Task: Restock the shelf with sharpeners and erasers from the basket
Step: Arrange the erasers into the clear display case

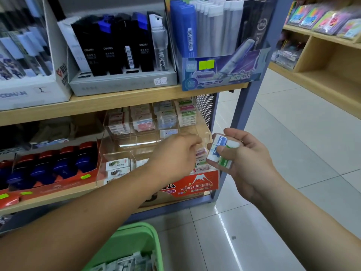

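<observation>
A grey tray [123, 83] holds upright black lead-refill packs [109, 45]. Just right of the tray stands a blue display box [218, 75] of blue and grey cases, and just left of it sits a white carton [33, 92]. Far right of the tray, across the pale tiled floor [283, 153], a wooden rack [322, 55] carries colourful packets [322, 18].

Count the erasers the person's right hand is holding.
2. A blue-sleeved eraser lies on top and a green-sleeved eraser sits beneath it, both gripped in the right hand beside the shelf. Another may be hidden underneath or behind the fingers.
</observation>
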A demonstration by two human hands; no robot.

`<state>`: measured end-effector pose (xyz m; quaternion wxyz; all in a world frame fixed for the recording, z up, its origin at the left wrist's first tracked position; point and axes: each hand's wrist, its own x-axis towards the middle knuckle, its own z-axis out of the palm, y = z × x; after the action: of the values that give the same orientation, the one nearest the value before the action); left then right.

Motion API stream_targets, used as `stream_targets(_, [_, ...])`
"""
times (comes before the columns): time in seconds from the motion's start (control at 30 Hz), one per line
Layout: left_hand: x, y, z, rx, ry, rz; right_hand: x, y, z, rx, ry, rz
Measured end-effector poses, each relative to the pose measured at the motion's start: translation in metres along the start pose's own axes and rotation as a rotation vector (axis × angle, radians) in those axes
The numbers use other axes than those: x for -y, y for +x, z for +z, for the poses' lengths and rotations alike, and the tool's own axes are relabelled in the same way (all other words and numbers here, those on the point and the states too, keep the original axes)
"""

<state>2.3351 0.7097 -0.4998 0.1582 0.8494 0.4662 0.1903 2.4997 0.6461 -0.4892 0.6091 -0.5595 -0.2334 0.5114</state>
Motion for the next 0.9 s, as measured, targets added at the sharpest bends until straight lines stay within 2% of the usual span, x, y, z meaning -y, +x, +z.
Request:
stream_targets(0.07, [-0.007,-0.006,-0.008,0.047,-0.484,-0.152,-0.001,-0.002,0.002,0.008,-0.011,-0.003])
stream_targets(0.1, [-0.009,-0.009,-0.012,0.089,-0.604,-0.174,-0.002,-0.002,0.004,0.02,-0.009,-0.001])
stream_targets(0.17, [-0.007,-0.014,-0.019,0.141,-0.657,-0.164,-0.004,-0.005,0.009,0.053,-0.013,0.01])
stream_targets(0.3, [0.007,-0.021,-0.042,0.135,-0.737,-0.248,-0.007,-0.014,0.027,0.136,-0.058,0.011])
stream_targets(0.47, [0.041,-0.035,-0.069,0.123,-0.488,-0.312,-0.007,-0.015,0.04,0.104,-0.104,0.009])
stream_targets(0.6, [0.055,-0.044,-0.055,0.179,-0.347,-0.305,-0.008,-0.013,0.044,0.114,-0.191,-0.017])
stream_targets(0.73, [0.054,-0.035,-0.039,0.131,-0.228,-0.23,-0.007,-0.008,0.041,0.158,-0.161,0.035])
stream_targets(0.9, [0.05,-0.018,-0.029,0.271,0.169,-0.117,-0.008,-0.011,0.038,0.252,-0.047,0.146])
